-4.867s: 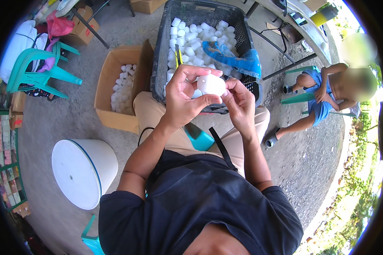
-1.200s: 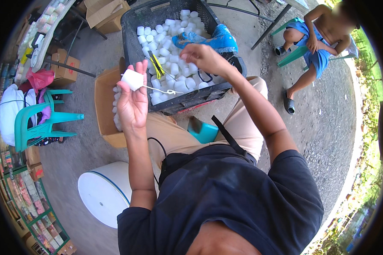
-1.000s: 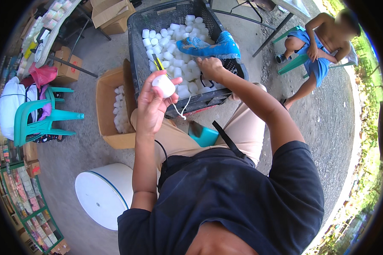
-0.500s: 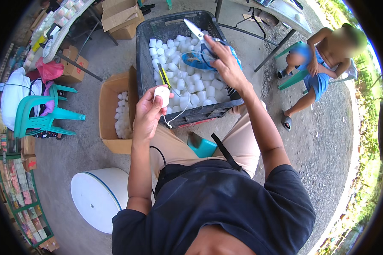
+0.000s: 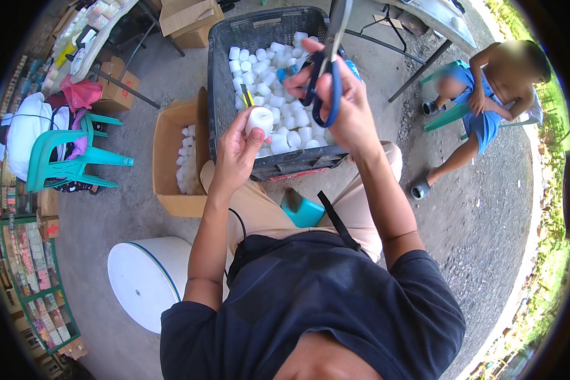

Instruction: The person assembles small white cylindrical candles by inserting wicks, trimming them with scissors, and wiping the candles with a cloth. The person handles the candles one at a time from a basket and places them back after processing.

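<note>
Candle: small white cylindrical wax candle (image 5: 259, 120), short, smooth, upright, pinched at fingertips over near edge of crate.
Left hand: left hand (image 5: 235, 154) closed around candle, thumb and fingers on its sides.
Right hand: right hand (image 5: 343, 101) gripping blue-handled scissors (image 5: 328, 66), fingers through loops, blades up.
Crate: black plastic crate (image 5: 220, 76) on lap, full of similar white candles (image 5: 294, 133).
Box: brown cardboard box (image 5: 171, 161) at left, more white candles inside.
Bucket: white round bucket (image 5: 142, 282) lower left.

We saw a grey concrete floor (image 5: 139, 171) carrying an open cardboard box (image 5: 171, 158), a white drum (image 5: 145, 278), a green plastic chair (image 5: 69, 164) and more boxes (image 5: 187, 19).
</note>
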Demonstrator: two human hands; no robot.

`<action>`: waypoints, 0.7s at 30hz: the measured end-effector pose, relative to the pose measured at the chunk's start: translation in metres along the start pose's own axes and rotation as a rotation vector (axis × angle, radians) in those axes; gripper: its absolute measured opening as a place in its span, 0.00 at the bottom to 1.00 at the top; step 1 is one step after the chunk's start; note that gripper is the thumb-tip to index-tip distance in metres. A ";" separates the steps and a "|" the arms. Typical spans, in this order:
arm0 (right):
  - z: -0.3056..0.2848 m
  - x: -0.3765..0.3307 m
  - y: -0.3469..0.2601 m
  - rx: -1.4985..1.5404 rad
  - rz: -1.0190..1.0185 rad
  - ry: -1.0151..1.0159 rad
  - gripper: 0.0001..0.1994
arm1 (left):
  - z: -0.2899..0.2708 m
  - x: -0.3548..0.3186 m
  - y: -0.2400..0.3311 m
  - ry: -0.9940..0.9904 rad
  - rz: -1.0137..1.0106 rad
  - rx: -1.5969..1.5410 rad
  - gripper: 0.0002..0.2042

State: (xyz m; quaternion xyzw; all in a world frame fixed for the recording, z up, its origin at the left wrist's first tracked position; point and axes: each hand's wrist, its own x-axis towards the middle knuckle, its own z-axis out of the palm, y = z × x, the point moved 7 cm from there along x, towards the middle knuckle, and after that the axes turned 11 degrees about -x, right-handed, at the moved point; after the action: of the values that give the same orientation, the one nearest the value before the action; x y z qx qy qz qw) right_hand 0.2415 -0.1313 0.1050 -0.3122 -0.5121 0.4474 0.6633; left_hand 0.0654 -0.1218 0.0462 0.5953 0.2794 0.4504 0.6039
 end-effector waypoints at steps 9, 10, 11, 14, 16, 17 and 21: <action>0.022 -0.021 -0.009 -0.287 -0.074 -0.115 0.23 | 0.003 0.003 0.008 0.003 0.104 0.146 0.24; 0.020 -0.023 -0.011 -0.332 -0.092 -0.078 0.21 | 0.003 0.001 0.008 0.001 0.109 0.158 0.24; 0.015 -0.022 -0.021 -0.350 -0.171 -0.020 0.24 | 0.002 -0.001 0.007 0.000 0.114 0.170 0.24; 0.002 -0.025 -0.070 -0.121 -0.510 0.139 0.30 | 0.003 -0.003 0.008 -0.024 0.078 0.087 0.25; 0.015 -0.030 -0.048 -0.484 -0.422 -0.073 0.28 | 0.006 -0.003 0.008 -0.058 0.040 0.020 0.26; 0.014 -0.031 -0.043 -0.497 -0.372 -0.105 0.26 | 0.008 -0.003 0.009 -0.082 0.021 0.002 0.26; 0.013 -0.030 -0.063 -0.264 -0.418 -0.036 0.18 | 0.003 -0.007 0.007 -0.093 -0.028 -0.007 0.26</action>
State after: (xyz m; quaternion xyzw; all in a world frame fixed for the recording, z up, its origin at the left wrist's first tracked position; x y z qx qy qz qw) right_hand 0.2440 -0.1848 0.1516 -0.2754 -0.6312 0.2354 0.6858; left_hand 0.0641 -0.1300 0.0521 0.6097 0.2576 0.4147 0.6244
